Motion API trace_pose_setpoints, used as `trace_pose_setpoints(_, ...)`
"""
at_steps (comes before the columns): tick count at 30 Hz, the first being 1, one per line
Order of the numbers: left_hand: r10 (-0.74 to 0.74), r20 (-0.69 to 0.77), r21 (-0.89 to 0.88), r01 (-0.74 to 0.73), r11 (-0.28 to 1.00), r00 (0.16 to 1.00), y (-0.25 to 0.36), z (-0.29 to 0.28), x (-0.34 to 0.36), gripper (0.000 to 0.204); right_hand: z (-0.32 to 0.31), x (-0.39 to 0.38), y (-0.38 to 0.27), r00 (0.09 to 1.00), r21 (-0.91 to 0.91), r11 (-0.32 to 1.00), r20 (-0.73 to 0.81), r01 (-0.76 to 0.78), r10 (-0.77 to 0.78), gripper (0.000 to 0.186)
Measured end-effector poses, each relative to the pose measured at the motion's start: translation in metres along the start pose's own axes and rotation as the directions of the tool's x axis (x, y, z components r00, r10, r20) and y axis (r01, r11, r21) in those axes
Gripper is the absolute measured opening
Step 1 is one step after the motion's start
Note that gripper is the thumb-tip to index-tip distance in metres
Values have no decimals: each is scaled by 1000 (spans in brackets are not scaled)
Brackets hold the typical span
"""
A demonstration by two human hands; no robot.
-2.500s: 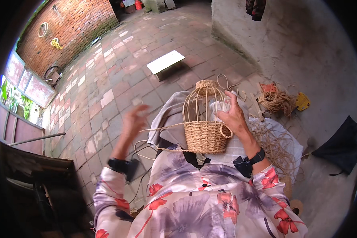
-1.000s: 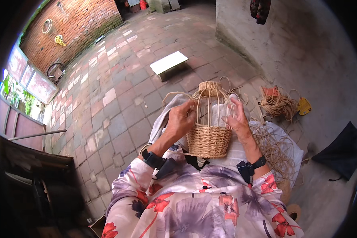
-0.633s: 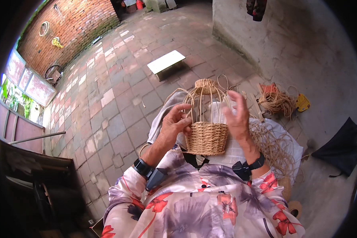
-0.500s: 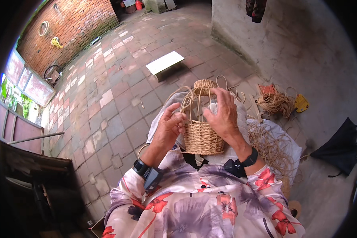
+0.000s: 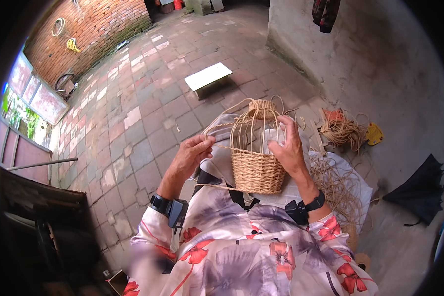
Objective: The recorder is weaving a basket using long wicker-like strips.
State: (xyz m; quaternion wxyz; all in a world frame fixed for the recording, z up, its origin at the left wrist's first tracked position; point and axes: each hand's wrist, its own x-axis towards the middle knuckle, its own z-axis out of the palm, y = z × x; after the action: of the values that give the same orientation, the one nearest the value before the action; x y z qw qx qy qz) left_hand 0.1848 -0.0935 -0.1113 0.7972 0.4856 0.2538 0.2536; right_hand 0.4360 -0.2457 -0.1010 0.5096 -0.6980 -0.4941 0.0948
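A tan woven basket rests upright on my lap. Its lower part is closely woven, with bare upright stakes rising to a small woven ring at the top. My right hand is closed round the right-hand stakes, just above the woven edge; some of its fingertips are hidden. Out to the left of the basket, my left hand pinches a twisted cord that runs across to the basket. One part of the cord loops up toward the ring. Another cord end sticks out left from the basket's base.
To my right lie a loose heap of cord on a white sheet, a coiled bundle of cord and a yellow object. A folded black umbrella is farther right. A low white-topped bench stands ahead on the paving.
My left hand has moved left, away from the basket, drawing the cord out with it. The right hand remains at the stakes on the right side.
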Motion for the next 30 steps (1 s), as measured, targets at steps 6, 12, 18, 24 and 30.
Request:
trace_pose_setpoints(6,-13,62,118,5,993,998,16,38,26,23,-4,-1,-1,998,148,987,24,-59,56,61)
trace_pose_setpoints(12,342,71,818,-251,518,937,2,70,38,21,-2,-6,15,990,377,915,35,-141,138,59)
trace_pose_setpoints(18,136,-92,321,-100,942,986,-5,63,33,42,-3,-8,27,980,323,925,54,-199,192,58)
trace_pose_setpoints(24,233,-316,566,-14,824,920,-33,38,11,31,-7,-7,30,992,74,990,45,-117,114,61)
trace_pose_setpoints(30,713,-338,935,134,328,614,-96,-249,-34,32,-7,-7,24,996,50,997,68,-63,59,62)
